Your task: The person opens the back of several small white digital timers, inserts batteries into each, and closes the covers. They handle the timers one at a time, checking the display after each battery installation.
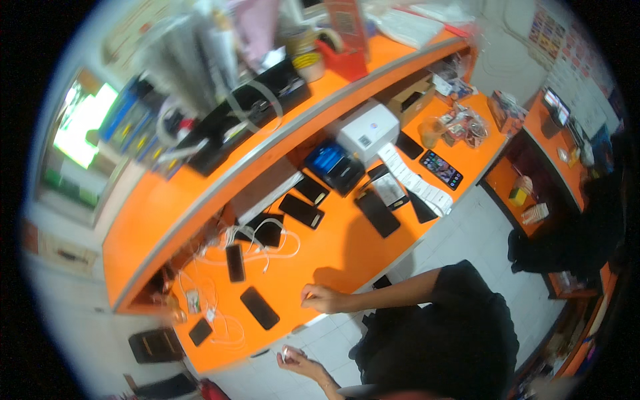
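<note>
My right hand point(323, 298) is held over the front part of the orange counter point(297, 257), its fingers curled in. Whether anything is inside them cannot be made out. Lower in the view, my left hand point(298, 363) is off the counter's front edge, its fingers closed round a small pale, shiny object point(287, 353) too blurred to name. Closest to both hands on the counter lies a dark smartphone point(260, 308), touched by neither. Beyond it are another dark phone point(235, 263) and a smaller dark device point(200, 331).
White cables point(283, 243) tangle at the left. Along the back stand a payment terminal point(330, 163) with a blue screen and a white printer point(370, 130) trailing a label strip point(413, 183). Several phones lie around, one lit point(441, 169). A raised orange shelf point(193, 200) runs behind.
</note>
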`<move>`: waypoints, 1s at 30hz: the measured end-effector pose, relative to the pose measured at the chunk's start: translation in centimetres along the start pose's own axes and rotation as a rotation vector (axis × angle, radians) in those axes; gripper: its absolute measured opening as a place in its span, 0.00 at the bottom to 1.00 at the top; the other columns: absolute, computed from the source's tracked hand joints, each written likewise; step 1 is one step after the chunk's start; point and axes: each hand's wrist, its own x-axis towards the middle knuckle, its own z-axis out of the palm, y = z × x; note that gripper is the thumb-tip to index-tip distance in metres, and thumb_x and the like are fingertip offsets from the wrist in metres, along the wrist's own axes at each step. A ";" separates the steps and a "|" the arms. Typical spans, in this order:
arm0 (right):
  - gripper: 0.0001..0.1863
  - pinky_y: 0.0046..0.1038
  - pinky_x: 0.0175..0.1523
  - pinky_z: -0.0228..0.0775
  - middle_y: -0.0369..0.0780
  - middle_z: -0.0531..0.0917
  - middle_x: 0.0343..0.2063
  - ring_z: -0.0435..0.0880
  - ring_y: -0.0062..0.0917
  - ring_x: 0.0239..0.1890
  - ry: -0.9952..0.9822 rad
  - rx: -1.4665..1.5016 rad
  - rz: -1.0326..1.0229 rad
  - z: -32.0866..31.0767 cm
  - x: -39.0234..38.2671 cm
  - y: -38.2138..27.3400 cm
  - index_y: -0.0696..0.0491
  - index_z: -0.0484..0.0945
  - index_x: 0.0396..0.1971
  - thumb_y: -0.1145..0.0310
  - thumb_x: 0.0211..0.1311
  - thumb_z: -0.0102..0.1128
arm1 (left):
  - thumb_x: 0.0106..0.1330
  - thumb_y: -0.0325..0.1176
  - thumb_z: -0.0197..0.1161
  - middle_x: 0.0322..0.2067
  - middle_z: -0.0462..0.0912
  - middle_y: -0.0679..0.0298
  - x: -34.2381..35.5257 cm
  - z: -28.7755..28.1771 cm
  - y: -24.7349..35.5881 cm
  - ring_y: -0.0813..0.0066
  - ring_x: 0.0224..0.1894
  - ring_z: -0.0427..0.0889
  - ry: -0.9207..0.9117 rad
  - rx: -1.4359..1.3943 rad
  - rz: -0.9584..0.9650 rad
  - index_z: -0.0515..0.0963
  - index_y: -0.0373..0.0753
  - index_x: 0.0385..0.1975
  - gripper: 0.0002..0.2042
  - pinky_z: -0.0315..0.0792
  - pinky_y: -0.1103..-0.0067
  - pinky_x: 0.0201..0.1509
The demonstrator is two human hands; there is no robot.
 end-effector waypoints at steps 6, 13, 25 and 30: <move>0.23 0.29 0.36 0.75 0.49 0.75 0.45 0.80 0.30 0.37 -0.701 0.309 0.589 21.3 -0.7 3.2 0.62 0.54 0.58 0.69 0.69 0.49 | 0.73 0.51 0.45 0.47 0.70 0.55 -6.0 -19.6 -4.9 0.69 0.42 0.72 0.416 -0.133 -0.204 0.59 0.35 0.56 0.25 0.71 0.75 0.40; 0.19 0.15 0.20 0.60 0.36 0.79 0.25 0.69 0.13 0.17 -1.204 0.115 1.120 42.6 -10.3 8.2 0.56 0.71 0.44 0.54 0.71 0.48 | 0.74 0.52 0.43 0.52 0.67 0.52 -15.3 -37.6 -9.0 0.66 0.49 0.72 1.061 -0.177 -0.232 0.58 0.35 0.61 0.27 0.71 0.74 0.48; 0.20 0.20 0.16 0.38 0.26 0.55 0.12 0.49 0.13 0.12 -1.029 -0.244 1.186 62.2 -9.8 16.3 0.45 0.62 0.18 0.53 0.70 0.48 | 0.66 0.65 0.45 0.41 0.72 0.60 -15.0 -47.3 -15.9 0.70 0.36 0.73 1.448 -0.633 -0.334 0.63 0.39 0.56 0.34 0.67 0.76 0.35; 0.12 0.23 0.15 0.35 0.26 0.57 0.12 0.48 0.13 0.11 -0.967 -0.091 1.217 75.5 -6.7 19.8 0.48 0.68 0.29 0.57 0.69 0.50 | 0.67 0.64 0.43 0.38 0.74 0.60 -4.7 -56.6 -16.6 0.72 0.33 0.74 1.362 -0.711 -0.346 0.65 0.39 0.53 0.32 0.66 0.80 0.31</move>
